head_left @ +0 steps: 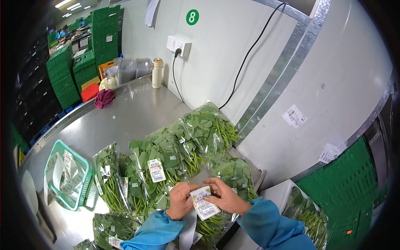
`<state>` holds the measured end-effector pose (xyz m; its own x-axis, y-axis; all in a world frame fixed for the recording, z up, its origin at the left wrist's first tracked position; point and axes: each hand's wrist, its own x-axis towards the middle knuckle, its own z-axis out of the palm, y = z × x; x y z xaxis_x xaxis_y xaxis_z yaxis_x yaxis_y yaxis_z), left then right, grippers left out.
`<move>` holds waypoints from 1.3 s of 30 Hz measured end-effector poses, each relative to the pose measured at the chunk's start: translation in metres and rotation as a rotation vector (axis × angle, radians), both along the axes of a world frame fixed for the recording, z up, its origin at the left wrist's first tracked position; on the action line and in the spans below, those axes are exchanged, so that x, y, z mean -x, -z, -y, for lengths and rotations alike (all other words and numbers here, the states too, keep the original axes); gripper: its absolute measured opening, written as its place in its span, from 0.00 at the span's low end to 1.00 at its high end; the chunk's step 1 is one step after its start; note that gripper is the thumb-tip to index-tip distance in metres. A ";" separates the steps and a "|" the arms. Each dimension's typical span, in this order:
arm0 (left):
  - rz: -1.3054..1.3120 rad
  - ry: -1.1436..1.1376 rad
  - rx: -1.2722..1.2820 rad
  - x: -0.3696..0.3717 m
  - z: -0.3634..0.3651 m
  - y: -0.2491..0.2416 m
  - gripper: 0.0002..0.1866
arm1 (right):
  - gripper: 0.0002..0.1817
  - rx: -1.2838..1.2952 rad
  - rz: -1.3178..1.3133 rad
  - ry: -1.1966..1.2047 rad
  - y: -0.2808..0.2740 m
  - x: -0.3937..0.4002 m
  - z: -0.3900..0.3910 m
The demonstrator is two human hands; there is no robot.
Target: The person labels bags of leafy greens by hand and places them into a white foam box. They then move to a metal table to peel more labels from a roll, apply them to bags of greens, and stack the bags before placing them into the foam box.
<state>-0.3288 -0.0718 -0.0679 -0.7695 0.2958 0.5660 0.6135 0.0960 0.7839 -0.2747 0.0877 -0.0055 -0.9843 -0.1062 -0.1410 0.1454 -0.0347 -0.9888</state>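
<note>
Between my two hands is a printed label (206, 208), white with green and red print and a barcode. My left hand (181, 200) is closed at its left edge, and a white paper strip (188, 230) hangs down below that hand. With thumb and fingers, my right hand (225, 196) grips the label's upper right side. Just beneath lies a clear bag of leafy greens (206, 228), partly hidden by the label and hands. Another bagged bunch of greens (143, 175), with a similar label (156, 170) on it, lies beyond my left hand.
Several more bags of greens (208, 125) cover the metal table (133, 108). A green basket (78, 204) with label strips stands at left. Farther back are a maroon cloth (104, 98) and a thermos (157, 74). Green crates (341, 187) and a wall (308, 83) bound the right.
</note>
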 end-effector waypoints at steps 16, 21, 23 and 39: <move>0.095 0.134 -0.014 0.002 0.005 0.011 0.06 | 0.10 -0.283 -0.194 -0.185 0.002 0.019 -0.029; 0.109 0.106 0.008 0.005 0.009 0.017 0.06 | 0.11 -0.031 0.225 -0.172 0.001 0.022 -0.019; 0.117 0.096 -0.015 0.005 0.009 0.018 0.06 | 0.11 -0.025 0.318 -0.184 0.009 0.023 -0.023; 0.202 0.129 0.281 0.000 0.009 0.024 0.14 | 0.19 -0.998 -0.359 0.158 0.085 0.243 -0.149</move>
